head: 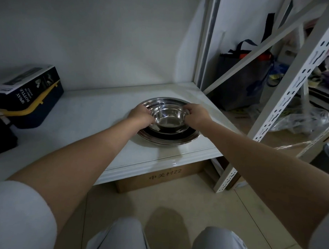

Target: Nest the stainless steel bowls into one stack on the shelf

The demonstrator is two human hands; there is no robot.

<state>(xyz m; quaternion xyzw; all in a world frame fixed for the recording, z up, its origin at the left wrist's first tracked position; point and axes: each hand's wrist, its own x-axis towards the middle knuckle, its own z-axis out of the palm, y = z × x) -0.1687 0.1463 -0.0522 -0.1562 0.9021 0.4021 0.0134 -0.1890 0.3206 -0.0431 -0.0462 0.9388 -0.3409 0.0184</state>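
The small bowl (167, 118) sits in the stack of bowls (168, 138) near the shelf's (85, 121) front right corner, left hand (141, 115) and right hand (196, 115) clamped on its rim.

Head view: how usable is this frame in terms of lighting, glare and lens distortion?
Head view: dim, with dark corners; bright reflections inside the small stainless steel bowl, held by the left hand and right hand over the nested steel bowls; wide-angle bend shows in the white slotted shelf upright; the white shelf and hands look sharp.
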